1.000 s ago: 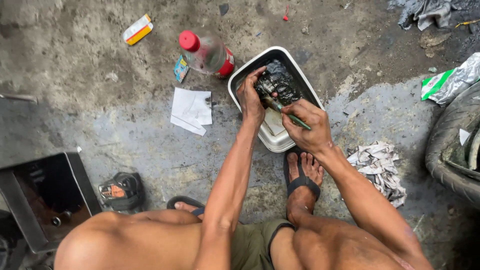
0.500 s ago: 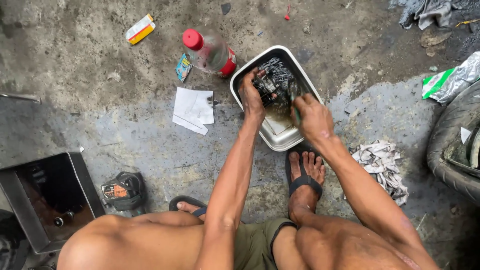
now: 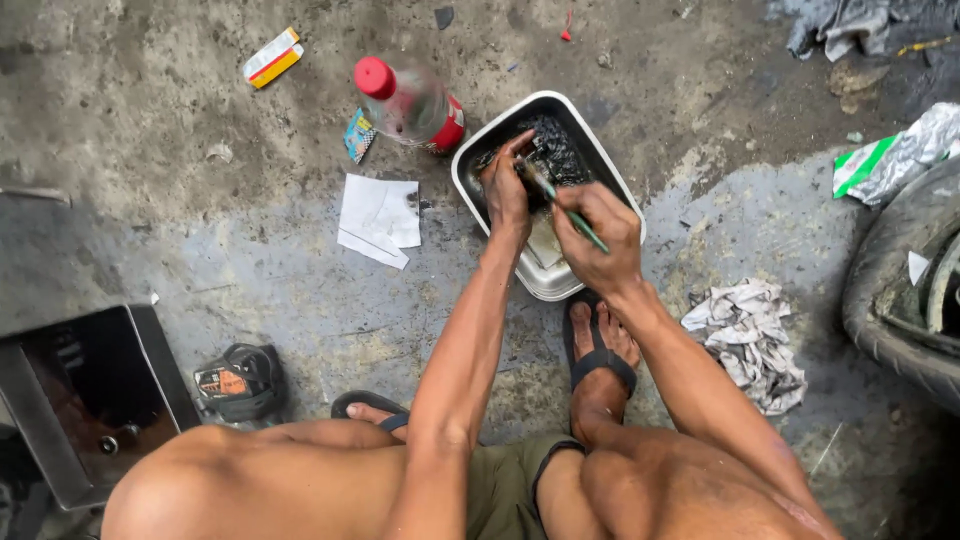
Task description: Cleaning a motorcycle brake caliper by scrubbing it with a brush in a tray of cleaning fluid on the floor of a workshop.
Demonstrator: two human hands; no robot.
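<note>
Now the right hand [image 3: 600, 235] has swung back over the white rectangular metal tray [image 3: 610, 180] w/ a thin green-handled brush [image 3: 565, 205] pinched in its fingers; half a sec ago the brush was hardly showing. Left hand [image 3: 505, 190] still clamps the black greasy engine part [image 3: 555, 150] inside the tray, on the concrete floor [image 3: 250, 260]. Scrubbing looks mid-way, part still filthy. Red-capped clear plastic bottle [image 3: 410, 100] lies just beside the tray.
</note>
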